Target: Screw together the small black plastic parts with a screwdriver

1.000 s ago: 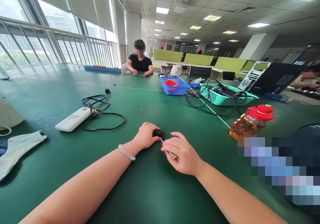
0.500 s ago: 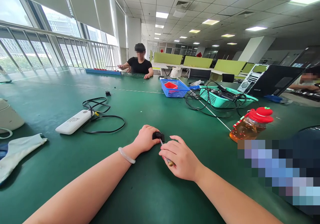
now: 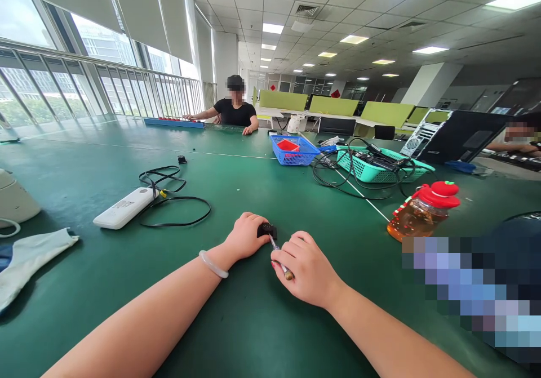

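On the green table [image 3: 236, 321], my left hand [image 3: 246, 236] grips a small black block-like part [image 3: 266, 230] whose exact kind I cannot make out. My right hand [image 3: 306, 268] is closed around a screwdriver [image 3: 275, 247] with a metal shaft and a brownish, rounded handle end. The shaft slants up and left, and its tip meets the near face of the black part. My left fingers cover part of the block, and my right fingers hide most of the screwdriver's handle.
Left of my hands lies a white power bank [image 3: 127, 208] beside a looped black cable [image 3: 198, 199]. A red-lidded bottle [image 3: 418, 217] stands right. Further back are a blue basket [image 3: 296, 157], a teal basket [image 3: 363, 169] with cables, and a seated person [image 3: 234, 110].
My right fingers have curled in closer around the screwdriver; its tip stays at the black part. The person opposite has reached an arm out over the blue strip.
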`<action>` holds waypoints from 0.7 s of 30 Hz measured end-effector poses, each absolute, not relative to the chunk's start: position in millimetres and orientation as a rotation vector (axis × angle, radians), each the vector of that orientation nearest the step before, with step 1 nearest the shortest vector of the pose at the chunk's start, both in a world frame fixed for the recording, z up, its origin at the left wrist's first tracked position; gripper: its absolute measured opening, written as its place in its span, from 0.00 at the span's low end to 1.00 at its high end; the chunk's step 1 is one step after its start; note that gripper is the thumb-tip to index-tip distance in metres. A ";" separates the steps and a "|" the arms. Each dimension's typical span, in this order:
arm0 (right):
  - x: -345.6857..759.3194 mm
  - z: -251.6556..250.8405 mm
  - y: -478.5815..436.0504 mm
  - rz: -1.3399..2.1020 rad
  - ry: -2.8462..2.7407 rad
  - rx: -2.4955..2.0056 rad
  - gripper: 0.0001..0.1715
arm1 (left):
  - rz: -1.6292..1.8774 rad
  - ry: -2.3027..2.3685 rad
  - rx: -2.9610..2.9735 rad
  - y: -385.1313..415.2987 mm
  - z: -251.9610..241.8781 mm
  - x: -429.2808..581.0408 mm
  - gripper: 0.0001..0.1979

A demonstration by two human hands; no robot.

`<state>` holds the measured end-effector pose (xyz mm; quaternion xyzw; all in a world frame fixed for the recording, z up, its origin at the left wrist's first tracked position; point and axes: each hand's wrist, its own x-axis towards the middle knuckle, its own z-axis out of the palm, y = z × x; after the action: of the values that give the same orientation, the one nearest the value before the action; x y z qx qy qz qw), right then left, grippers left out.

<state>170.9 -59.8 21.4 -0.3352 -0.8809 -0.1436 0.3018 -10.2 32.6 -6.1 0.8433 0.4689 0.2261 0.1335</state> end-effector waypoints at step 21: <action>177.6 9.8 -51.6 -0.189 -2.458 -0.888 0.08 | 0.657 1.357 2.430 31.4 -5.9 -9.7 0.15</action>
<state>177.6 -51.6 9.8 -0.3274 -0.9064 -0.0696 0.2578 -9.7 31.4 -5.9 0.8414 0.4697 0.2274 0.1406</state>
